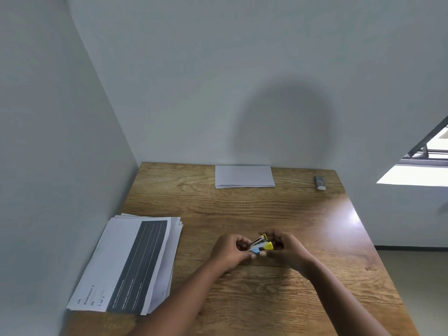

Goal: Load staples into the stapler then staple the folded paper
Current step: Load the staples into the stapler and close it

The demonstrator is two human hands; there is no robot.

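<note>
Holding a small blue and yellow stapler (pixel 260 246) between them, the left hand (pixel 230 251) and the right hand (pixel 287 249) meet just above the wooden surface (pixel 266 209), a little nearer to its front than to the wall. Both hands are closed around the stapler, the left at its metal end and the right at its yellow end. The top of the stapler is lifted open, so the metal channel stands tilted above the blue body. I cannot tell if staples are inside.

To the left of the hands, near the left edge of the surface, lies a stack of white printed sheets (pixel 126 265) with a dark band, its corners close to the side wall. Between the hands and this stack the wood is bare. Far behind the hands, a folded white paper (pixel 244 176) lies flat, its back edge almost touching the rear wall. At the far right corner, near the right edge, rests a small grey and white object (pixel 320 182), too small to identify. A wide strip of free wood separates the hands from these far things.
</note>
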